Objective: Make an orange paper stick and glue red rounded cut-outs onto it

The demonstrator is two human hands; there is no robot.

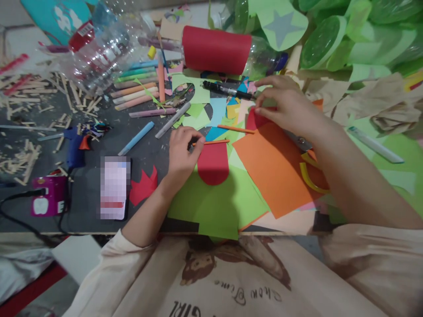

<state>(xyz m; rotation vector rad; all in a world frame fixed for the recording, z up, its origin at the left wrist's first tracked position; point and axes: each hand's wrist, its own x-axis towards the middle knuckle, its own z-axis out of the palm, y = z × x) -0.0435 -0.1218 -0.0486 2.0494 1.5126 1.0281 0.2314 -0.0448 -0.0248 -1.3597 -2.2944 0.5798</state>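
My left hand [185,152] pinches one end of a thin orange strip [216,142], just above a red paper piece [213,164] with a rounded lower edge. That piece lies on green paper [194,200]. My right hand [280,103] reaches over the upper right, its fingers bent beside another red paper piece [254,120] and near the end of a black pen [228,90]; whether it grips anything is unclear. A second orange strip [235,129] lies between the hands. Under my right forearm is a large orange sheet [277,169].
A red-wrapped bottle [216,49] lies behind the paper scraps. Green bottles [325,42] fill the back right. To the left are a phone [114,188], a blue glue gun [74,147], a purple box [49,196] and wooden sticks [28,160]. Yellow-handled scissors [307,176] sit at the right.
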